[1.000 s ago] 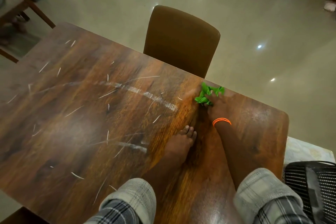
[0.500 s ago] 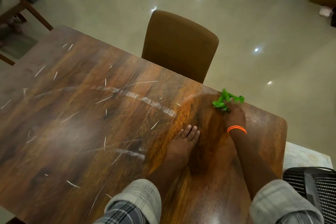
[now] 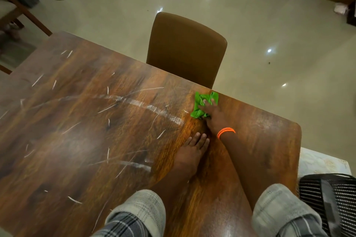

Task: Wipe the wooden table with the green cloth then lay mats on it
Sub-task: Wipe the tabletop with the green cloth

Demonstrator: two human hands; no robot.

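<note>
On the far edge of the wood desk (image 3: pixel 81 140), just in front of a brown chair (image 3: pixel 185 48), lay the green cloth (image 3: pixel 200 103), all bunched up. The right hand (image 3: pixel 213 115) was on top of it w/ fingers spread flat, pressing it down, not curled round it. An orange band (image 3: pixel 225 132) sat on that wrist. The left hand (image 3: pixel 192 152) lay flat on the desk near the right wrist, fingers straight, holding nothing. White marks & a long pale streak ran across the desk to the left of the cloth. Both sleeves were grey plaid. A black mesh basket (image 3: pixel 335 198) stood by the desk's right side.
</note>
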